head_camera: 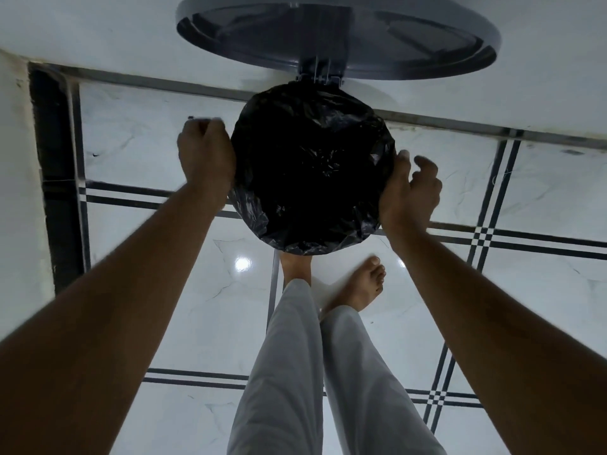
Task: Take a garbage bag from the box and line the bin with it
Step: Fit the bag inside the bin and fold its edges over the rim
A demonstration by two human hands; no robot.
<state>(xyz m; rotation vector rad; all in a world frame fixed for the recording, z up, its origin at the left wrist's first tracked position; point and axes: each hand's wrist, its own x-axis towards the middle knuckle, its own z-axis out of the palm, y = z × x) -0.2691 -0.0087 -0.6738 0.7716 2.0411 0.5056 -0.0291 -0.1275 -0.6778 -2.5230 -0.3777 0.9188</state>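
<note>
A black garbage bag (pixel 312 169) is spread over the round mouth of the bin, folded down over the rim all around, so the bin's body is hidden beneath it. The bin's grey round lid (pixel 338 37) stands open against the wall behind. My left hand (pixel 205 152) presses against the left side of the rim, fingers curled on the bag's edge. My right hand (pixel 409 192) rests on the right side of the rim, thumb against the plastic and fingers partly spread. The box is not in view.
A white wall (pixel 98 24) runs behind the bin. White glossy floor tiles (pixel 203 323) with dark stripe lines lie all around. My bare feet (pixel 364 284) and light trousers stand just in front of the bin. A dark vertical strip (pixel 52 159) is at the left.
</note>
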